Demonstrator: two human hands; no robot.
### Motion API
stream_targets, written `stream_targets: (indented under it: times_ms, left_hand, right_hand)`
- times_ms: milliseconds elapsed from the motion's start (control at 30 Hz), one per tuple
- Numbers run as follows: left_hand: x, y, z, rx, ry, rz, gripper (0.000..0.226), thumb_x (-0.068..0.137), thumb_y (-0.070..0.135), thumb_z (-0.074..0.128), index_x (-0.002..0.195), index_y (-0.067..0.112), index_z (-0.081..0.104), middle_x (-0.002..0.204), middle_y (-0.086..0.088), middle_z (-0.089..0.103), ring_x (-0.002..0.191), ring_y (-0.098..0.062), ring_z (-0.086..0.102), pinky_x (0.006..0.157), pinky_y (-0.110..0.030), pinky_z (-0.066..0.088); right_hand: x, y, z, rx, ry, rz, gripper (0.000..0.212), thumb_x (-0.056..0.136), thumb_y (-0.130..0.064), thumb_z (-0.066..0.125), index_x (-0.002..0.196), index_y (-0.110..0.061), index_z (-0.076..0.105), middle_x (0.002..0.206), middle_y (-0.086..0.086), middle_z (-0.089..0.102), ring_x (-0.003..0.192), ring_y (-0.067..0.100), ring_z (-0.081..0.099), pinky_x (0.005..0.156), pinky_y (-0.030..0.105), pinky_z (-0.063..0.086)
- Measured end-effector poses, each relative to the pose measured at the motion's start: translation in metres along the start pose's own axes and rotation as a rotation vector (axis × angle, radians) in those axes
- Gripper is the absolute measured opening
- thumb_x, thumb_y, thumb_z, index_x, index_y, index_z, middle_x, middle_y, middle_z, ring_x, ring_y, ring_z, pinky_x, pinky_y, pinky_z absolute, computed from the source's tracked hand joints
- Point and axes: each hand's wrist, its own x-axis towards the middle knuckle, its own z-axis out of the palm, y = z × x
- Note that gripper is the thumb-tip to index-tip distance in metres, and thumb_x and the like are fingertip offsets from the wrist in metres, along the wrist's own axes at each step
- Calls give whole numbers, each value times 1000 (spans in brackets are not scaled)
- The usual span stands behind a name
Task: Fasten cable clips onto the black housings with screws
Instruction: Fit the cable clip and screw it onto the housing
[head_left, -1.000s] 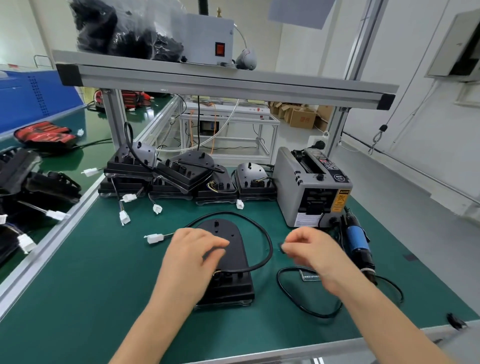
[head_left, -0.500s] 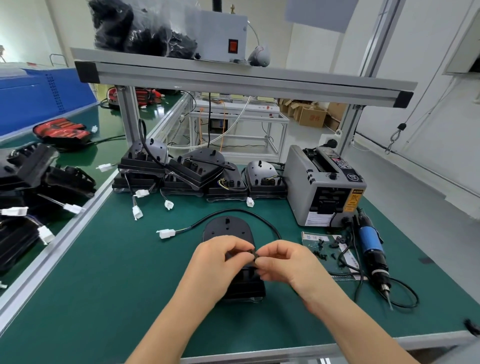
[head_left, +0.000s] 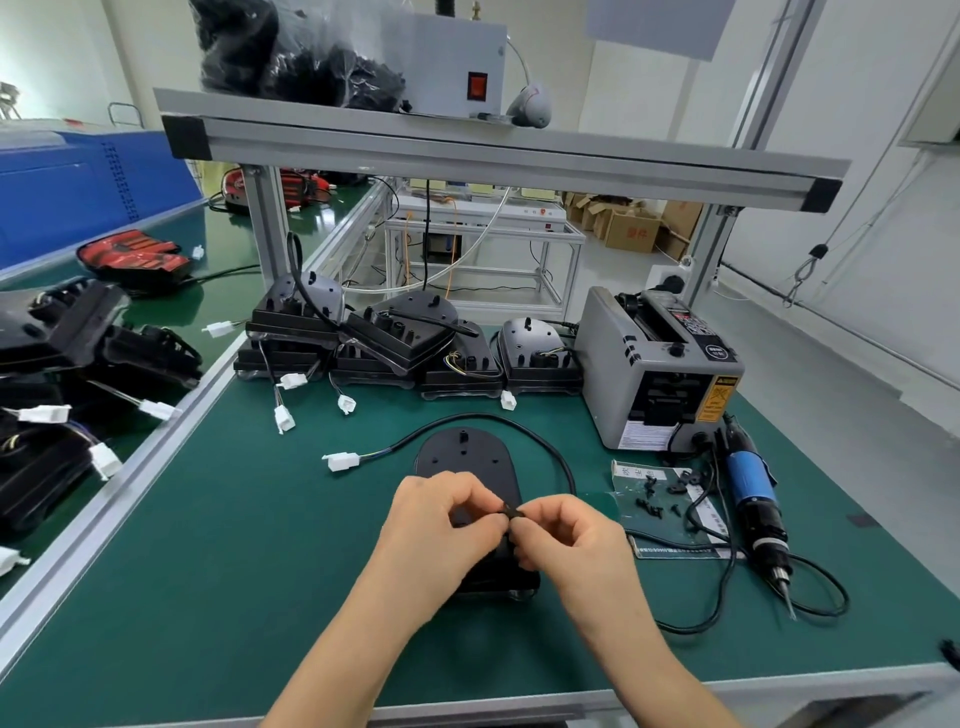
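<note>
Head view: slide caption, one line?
Left hand and right hand pinch a small black part above the black housing on the green bench; electric screwdriver lies at right.

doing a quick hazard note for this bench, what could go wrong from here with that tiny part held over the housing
1. The cable clip is only pinched at the fingertips of the left hand and right hand above the black housing; if it slips, black on black may be hard to find.
2. The cord of the electric screwdriver crosses the sheet holding loose screws; picking the tool up could drag the cord and scatter them.
</note>
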Motion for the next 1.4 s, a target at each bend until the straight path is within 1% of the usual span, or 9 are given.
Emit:
stream_targets:
  times_ms: [167,233,367,600,767,833,967,1133,1400]
  left_hand:
    - [-7,-10,-5,265,-81,205,19,83,30,67,71,43,60,87,22,56,101,-1,34,87,-18,33]
    - [-9,-14,-7,253,-92,214,9,85,28,67,85,37,66,90,23,55,101,0,37,88,-16,34]
    - [-6,-19,-6,293,-40,183,26,88,27,64,113,34,61,96,25,55,100,4,40,86,-11,34]
    - [-1,-18,1,348,21,156,10,88,25,62,95,30,67,92,21,54,98,-4,43,84,-16,35]
    - [-2,-20,1,305,19,161,11,86,23,64,92,31,66,86,24,53,94,-1,43,82,-16,38]
    - [-2,-22,-1,287,2,167,12,85,21,65,93,31,65,85,25,52,93,1,44,79,-10,36]
    - [-2,-23,-5,233,0,145,15,85,19,66,87,34,62,80,26,53,89,4,49,76,-5,36]
    - [-2,-21,-6,222,-3,143,19,85,17,65,81,35,60,77,26,53,85,4,50,74,-7,38]
    - [-5,-22,-7,180,-27,161,21,86,15,63,82,35,60,83,24,54,93,6,48,78,-6,37]
  right_hand:
    - [-6,10,4,-86,15,71,14,77,-8,70,67,-18,67,59,-4,65,55,9,55,60,32,52]
    - [-8,14,6,-129,17,91,14,76,-10,70,65,-18,66,58,-5,64,55,9,54,62,34,51]
    - [-6,14,8,-236,35,97,12,75,-18,70,65,-21,65,60,-8,66,55,5,56,61,26,48]
    - [-5,12,11,-392,103,80,11,72,-28,69,64,-26,63,63,-19,65,57,-1,56,57,16,41]
    - [-8,10,15,-451,131,42,10,73,-35,68,67,-30,63,64,-19,65,65,2,61,66,25,50]
    - [-10,9,17,-483,135,12,10,74,-37,68,68,-31,62,64,-19,65,67,1,61,69,26,51]
    - [-8,8,18,-577,127,-71,13,78,-41,67,70,-34,59,66,-20,64,71,-2,59,70,24,49]
    - [-4,7,14,-754,104,-205,16,81,-47,64,77,-32,61,67,-18,56,75,3,56,62,19,35]
    - [9,2,1,-857,97,-360,24,76,-51,69,86,-33,57,84,-17,56,88,4,48,72,24,39]
